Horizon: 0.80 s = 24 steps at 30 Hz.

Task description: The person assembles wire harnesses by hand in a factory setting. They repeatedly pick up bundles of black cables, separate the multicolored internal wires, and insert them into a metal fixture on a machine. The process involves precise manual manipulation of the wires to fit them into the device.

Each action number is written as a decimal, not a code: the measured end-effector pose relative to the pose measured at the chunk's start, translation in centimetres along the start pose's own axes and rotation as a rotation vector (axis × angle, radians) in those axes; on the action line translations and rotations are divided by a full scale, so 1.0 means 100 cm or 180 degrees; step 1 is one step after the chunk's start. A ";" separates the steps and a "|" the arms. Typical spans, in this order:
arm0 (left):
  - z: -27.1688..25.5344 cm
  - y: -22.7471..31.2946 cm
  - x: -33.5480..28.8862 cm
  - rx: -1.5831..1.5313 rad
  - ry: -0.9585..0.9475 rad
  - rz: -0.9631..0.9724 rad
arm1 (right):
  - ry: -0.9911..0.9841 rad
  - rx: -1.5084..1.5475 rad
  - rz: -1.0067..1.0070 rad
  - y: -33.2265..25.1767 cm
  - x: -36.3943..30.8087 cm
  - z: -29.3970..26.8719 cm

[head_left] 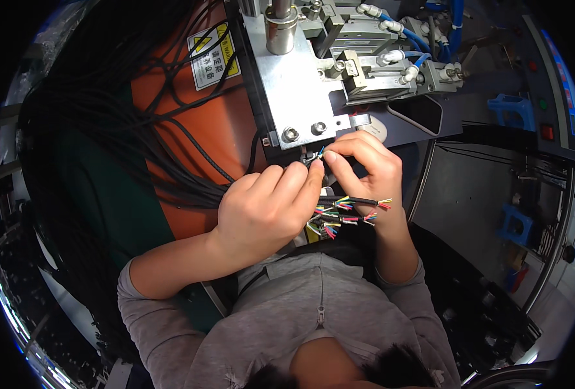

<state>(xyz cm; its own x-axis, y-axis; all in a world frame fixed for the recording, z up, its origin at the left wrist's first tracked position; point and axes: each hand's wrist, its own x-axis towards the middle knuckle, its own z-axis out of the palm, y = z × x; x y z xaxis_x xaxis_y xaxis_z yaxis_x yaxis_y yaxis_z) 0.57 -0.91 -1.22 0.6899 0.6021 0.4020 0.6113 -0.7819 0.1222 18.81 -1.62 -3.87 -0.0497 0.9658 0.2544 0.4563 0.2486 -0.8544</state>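
Both my hands meet just below the front edge of a metal machine plate (292, 91). My left hand (264, 204) is closed, its thumb and forefinger pinching the end of a black cable mostly hidden by the fingers. Thin coloured wires (322, 153) come out of that end, close to a small metal fixture (309, 156) under the plate. My right hand (370, 170) pinches at these wires between thumb and forefinger. Below the hands lie several black cable ends (358, 202) with stripped, fanned-out wires in red, yellow, green, blue and white. They point toward my right wrist.
A thick bundle of black cables (125, 120) runs from the left across an orange surface (226, 133) with a warning label (215, 57). Pneumatic cylinders (381, 71) with blue hoses stand behind the plate. A phone (417, 115) and a white rounded object (377, 128) lie to the right.
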 end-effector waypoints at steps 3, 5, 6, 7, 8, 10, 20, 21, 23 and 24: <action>-0.002 0.002 0.001 0.0078 -0.0149 -0.0103 | 0.0047 -0.0168 -0.0082 0.002 -0.001 0.007; -0.002 0.003 0.000 0.0099 -0.0169 -0.0150 | 0.0027 -0.0220 -0.0135 0.000 -0.004 0.006; -0.001 0.003 0.000 0.0096 -0.0145 -0.0162 | 0.0021 -0.0247 -0.0166 0.001 -0.005 0.006; 0.000 0.004 0.000 0.0094 -0.0121 -0.0173 | 0.0113 -0.0232 -0.0304 0.002 -0.005 0.008; 0.001 0.004 0.000 0.0091 -0.0098 -0.0184 | 0.0194 -0.0183 -0.0301 0.004 -0.004 0.010; 0.002 0.001 0.000 0.0114 -0.0025 -0.0069 | 0.0360 -0.0075 -0.0274 0.007 -0.003 0.015; 0.005 -0.007 0.002 -0.0258 0.0147 -0.0058 | -0.0077 0.0943 0.1471 0.015 -0.007 0.015; 0.006 -0.007 0.002 -0.0253 0.0141 -0.0072 | -0.0103 0.0915 0.1449 0.012 -0.008 0.014; 0.006 -0.007 0.002 -0.0245 0.0127 -0.0095 | 0.0138 0.0288 0.0461 0.010 -0.005 0.014; 0.006 -0.007 0.003 -0.0232 0.0164 -0.0133 | 0.0223 0.0072 0.0095 0.009 -0.004 0.014</action>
<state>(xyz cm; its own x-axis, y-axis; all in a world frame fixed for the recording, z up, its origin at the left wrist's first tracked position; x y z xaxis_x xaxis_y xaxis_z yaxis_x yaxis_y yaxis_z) 0.58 -0.09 -1.78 0.6422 0.6268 0.4412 0.6080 -0.7671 0.2048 17.98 -1.65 -5.36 0.0263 0.9655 0.2590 0.4365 0.2220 -0.8719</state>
